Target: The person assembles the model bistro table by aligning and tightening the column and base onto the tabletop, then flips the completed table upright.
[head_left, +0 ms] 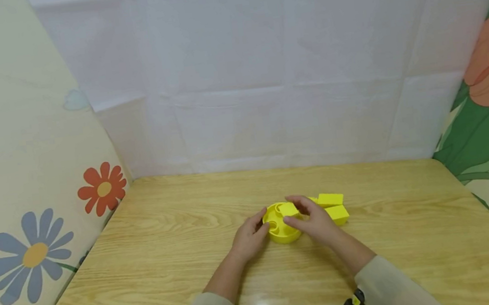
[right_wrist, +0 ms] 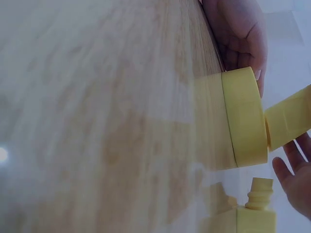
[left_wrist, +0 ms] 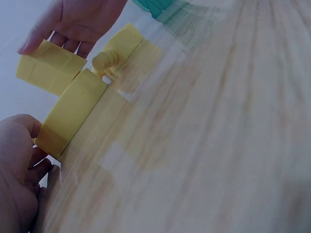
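Yellow round tray (head_left: 279, 229) sits on the wooden table (head_left: 171, 261) just ahead of us, between our two hands, and it is where the work centres. Nearest to us are our sleeves and forearms, reaching forward. Our left hand (head_left: 249, 235) rests against the tray's left rim, its fingers loosely curled round the wall to steady it; the left wrist view shows that rim (left_wrist: 68, 114) beside our palm (left_wrist: 17, 170). Our right hand (head_left: 313, 220) pinches a small yellow block (head_left: 288, 210) between thumb and fingertips and holds it over the tray's upper right part, the block tilted and, as far as we can tell, not yet seated in a recess. From the right wrist view the block (right_wrist: 289, 116) meets the tray's top face (right_wrist: 245, 116) at an angle. We judge that the step in hand is fitting this block into the tray; the next move would call for turning it square to its recess and pressing it down while the left hand keeps the tray from sliding. Just beyond the right hand lie two more yellow blocks (head_left: 333, 206), side by side, and one with a knobbed peg (right_wrist: 259, 193). Farther off stand a white back wall and flowered side panels (head_left: 34, 252).
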Demonstrator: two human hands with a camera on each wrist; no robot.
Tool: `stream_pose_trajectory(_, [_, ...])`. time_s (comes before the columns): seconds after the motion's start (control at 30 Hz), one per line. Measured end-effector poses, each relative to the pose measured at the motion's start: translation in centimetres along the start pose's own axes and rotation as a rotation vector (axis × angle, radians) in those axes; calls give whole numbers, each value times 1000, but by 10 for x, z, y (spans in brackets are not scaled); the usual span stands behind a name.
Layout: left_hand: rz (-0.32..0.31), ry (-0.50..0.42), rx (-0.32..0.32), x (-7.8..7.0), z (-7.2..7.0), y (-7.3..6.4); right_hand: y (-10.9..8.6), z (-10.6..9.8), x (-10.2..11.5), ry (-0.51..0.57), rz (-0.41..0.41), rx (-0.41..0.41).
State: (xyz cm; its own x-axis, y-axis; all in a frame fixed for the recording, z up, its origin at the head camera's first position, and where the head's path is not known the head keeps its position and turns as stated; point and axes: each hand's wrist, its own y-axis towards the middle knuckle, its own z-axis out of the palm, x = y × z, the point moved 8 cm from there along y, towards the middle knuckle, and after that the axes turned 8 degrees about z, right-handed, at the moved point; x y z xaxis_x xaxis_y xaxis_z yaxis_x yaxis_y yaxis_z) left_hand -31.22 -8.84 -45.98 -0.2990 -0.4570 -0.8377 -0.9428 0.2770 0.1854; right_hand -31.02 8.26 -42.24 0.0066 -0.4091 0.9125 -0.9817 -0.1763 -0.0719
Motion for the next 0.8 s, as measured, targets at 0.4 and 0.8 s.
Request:
stream_pose_trajectory(0.4, [-10, -10, 12, 2, 0, 0, 5, -10, 2, -17, -44, -76])
stream_pose_trajectory(0.8, [-10, -10, 5, 3, 0, 0, 10, -7, 3, -104, -46, -51])
